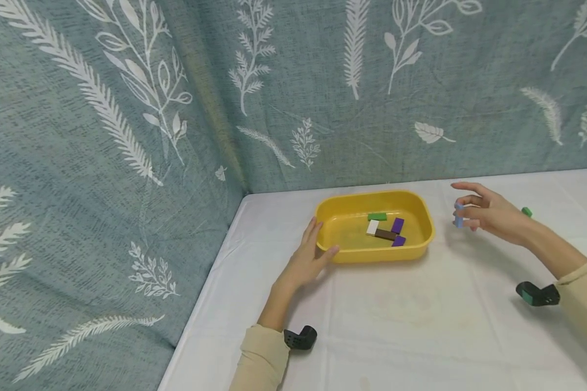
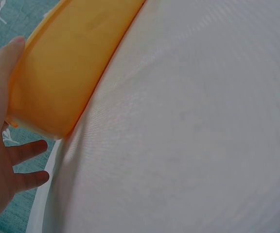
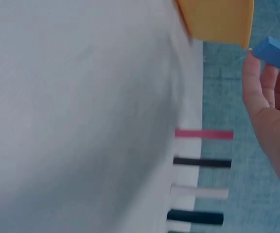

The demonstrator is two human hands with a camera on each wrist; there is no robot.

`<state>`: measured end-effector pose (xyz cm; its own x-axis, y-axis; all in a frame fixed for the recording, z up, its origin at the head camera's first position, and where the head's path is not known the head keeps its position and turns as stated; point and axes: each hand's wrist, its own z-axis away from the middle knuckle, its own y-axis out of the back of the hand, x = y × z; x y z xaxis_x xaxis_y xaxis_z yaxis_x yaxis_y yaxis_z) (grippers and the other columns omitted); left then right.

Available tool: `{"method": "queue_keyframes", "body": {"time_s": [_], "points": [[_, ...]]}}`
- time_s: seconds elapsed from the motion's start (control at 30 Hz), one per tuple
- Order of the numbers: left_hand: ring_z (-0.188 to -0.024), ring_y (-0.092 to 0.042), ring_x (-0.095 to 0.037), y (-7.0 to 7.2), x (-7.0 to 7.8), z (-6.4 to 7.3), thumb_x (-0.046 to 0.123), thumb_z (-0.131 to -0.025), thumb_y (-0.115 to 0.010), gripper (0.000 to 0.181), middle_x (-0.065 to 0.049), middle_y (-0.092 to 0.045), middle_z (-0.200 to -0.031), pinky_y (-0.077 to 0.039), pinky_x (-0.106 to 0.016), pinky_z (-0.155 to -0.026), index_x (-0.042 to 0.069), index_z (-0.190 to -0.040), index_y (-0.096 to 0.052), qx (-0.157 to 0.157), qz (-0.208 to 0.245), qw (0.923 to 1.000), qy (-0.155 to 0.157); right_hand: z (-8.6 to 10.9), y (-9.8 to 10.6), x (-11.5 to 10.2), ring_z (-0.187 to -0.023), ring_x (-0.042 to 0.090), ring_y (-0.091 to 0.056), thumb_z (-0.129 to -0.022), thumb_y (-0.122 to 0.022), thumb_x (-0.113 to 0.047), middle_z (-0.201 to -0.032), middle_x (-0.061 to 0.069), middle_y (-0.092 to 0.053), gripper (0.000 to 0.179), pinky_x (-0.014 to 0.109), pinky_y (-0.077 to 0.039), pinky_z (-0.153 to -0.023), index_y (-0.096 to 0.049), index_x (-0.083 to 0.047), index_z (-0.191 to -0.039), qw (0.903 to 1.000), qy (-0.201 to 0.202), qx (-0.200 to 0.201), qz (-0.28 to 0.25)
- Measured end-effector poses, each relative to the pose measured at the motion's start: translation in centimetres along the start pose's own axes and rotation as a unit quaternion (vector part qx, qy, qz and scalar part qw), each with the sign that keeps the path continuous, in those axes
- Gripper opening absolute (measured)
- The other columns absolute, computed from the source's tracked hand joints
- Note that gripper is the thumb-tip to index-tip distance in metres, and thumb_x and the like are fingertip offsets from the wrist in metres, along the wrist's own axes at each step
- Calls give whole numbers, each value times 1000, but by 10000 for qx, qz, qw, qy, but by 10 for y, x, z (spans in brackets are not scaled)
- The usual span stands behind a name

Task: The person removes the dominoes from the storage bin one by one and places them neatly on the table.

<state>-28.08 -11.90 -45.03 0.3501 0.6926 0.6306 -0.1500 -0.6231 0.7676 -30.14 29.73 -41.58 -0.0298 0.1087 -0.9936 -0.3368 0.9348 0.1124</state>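
A yellow plastic tub (image 1: 375,256) stands near the back of the white-covered table. In it lie several small blocks: a green block (image 1: 377,216), a white block (image 1: 373,227), a brown block (image 1: 385,234) and two purple blocks (image 1: 398,225). At the tub's left end rests my left hand (image 1: 305,260), thumb by the front rim and fingers along the side; two of its fingers stretch out straight in the left wrist view. My right hand (image 1: 494,214) pinches a light blue block (image 1: 459,215) upright, to the right of the tub and apart from it.
Beyond my right hand, a green block (image 1: 526,211) shows partly. In the right wrist view a row holds a pink block (image 3: 203,134), a black block (image 3: 201,161), a white block and a dark green one. A leaf-patterned curtain (image 1: 293,98) borders the table's back and left.
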Motion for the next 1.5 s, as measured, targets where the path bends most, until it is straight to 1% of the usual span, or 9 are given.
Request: {"method": "queue_keyframes", "body": {"time_s": [0.07,0.17,0.3,0.43,0.67,0.93,1.1,1.33,1.5], "points": [[-139,-21,-33,1,0,0,62,-93,-44,86,-3,0,-160,-26,-52,-107,9,-154,-14,1,1,10000,20,6,4,4,-88,11,-57,-97,-52,-3,-108,2,-50,48,25,-51,-72,-37,-30,-134,9997,118,-16,209],[-139,-21,-34,2,0,1,62,-93,-44,86,-2,1,-160,-26,-53,-106,10,-154,-14,10,19,10000,41,14,8,10,-91,10,-57,-97,-54,-5,-108,4,-51,49,22,-50,-77,-36,-29,-135,9969,146,5,773],[-139,-21,-35,3,-1,2,62,-93,-44,85,-3,1,-160,-26,-55,-106,10,-154,-14,20,47,10000,77,21,11,16,-91,10,-57,-95,-59,-10,-106,8,-53,53,20,-47,-75,-34,-19,-141,9863,179,103,1634],[-138,-21,-37,3,-1,3,60,-94,-44,84,-2,1,-160,-26,-57,-105,10,-154,-13,18,41,10000,82,27,11,22,-92,13,-55,-92,-63,-8,-106,12,-53,55,19,-45,-74,-36,-10,-140,9798,337,148,1965],[-138,-22,-38,2,1,3,58,-94,-45,83,-3,2,-160,-26,-58,-104,10,-154,-12,23,68,10000,58,36,12,31,-97,7,-52,-90,-66,-6,-110,14,-49,54,13,-40,-78,-39,-4,-137,9745,617,71,2155],[-138,-22,-38,1,1,1,63,-93,-43,86,-2,2,-160,-27,-58,-104,10,-154,-13,38,41,10000,21,41,13,36,-94,10,-52,-91,-62,2,-111,13,-49,49,13,-39,-78,-39,4,-134,9694,938,12,2271],[-138,-23,-38,1,1,1,61,-93,-44,85,-2,1,-160,-27,-58,-104,11,-154,-13,45,34,10000,9,42,13,38,-93,10,-50,-89,-61,7,-111,13,-50,45,11,-39,-80,-41,5,-130,9687,1085,-49,2230],[-137,-25,-38,-2,0,1,57,-94,-47,83,-2,2,-160,-29,-56,-104,10,-154,-13,52,15,10000,-23,44,14,40,-90,9,-49,-86,-61,11,-109,14,-48,49,13,-41,-77,-40,8,-130,9690,1140,-113,2187],[-137,-25,-38,-2,0,1,58,-94,-46,83,-2,1,-160,-29,-56,-104,9,-154,-14,69,2,10000,-28,46,15,41,-91,9,-48,-86,-63,10,-108,16,-46,50,13,-42,-77,-40,8,-130,9700,1105,-149,2161]]}}
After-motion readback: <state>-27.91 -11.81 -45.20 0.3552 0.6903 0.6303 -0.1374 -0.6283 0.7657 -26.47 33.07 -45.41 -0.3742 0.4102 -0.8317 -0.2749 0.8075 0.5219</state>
